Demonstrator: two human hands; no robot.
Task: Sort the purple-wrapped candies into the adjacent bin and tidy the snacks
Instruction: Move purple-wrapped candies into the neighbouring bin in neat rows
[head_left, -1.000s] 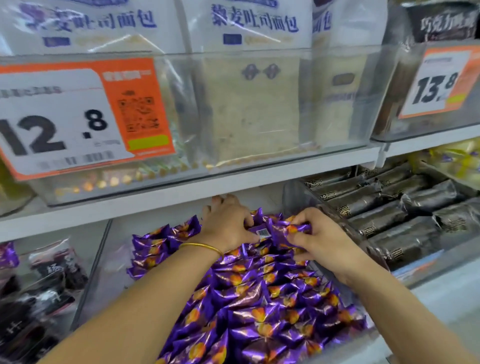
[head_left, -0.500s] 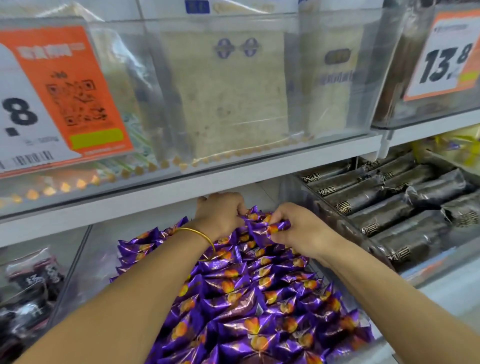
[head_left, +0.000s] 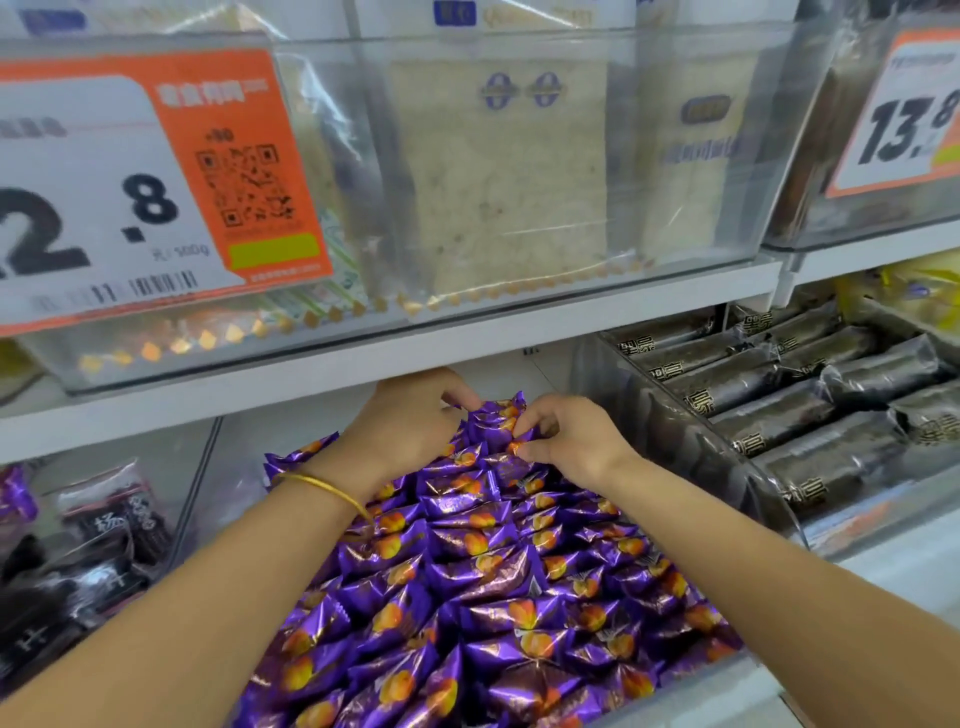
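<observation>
We are in a shop, facing a white shelf (head_left: 467, 343) of packed food. Big orange-and-white price tags (head_left: 130, 182) with a barcode and a QR code hang on the clear bins (head_left: 519, 317) above. Bagged bread (head_left: 498, 171) stands in those bins, and below lie a heap of purple candies (head_left: 493, 597) and rows of dark wrapped snack bars (head_left: 779, 395), many of each kind.

Left hand (head_left: 410, 423), right hand (head_left: 574, 441) just beside, pinching (both curled)
</observation>
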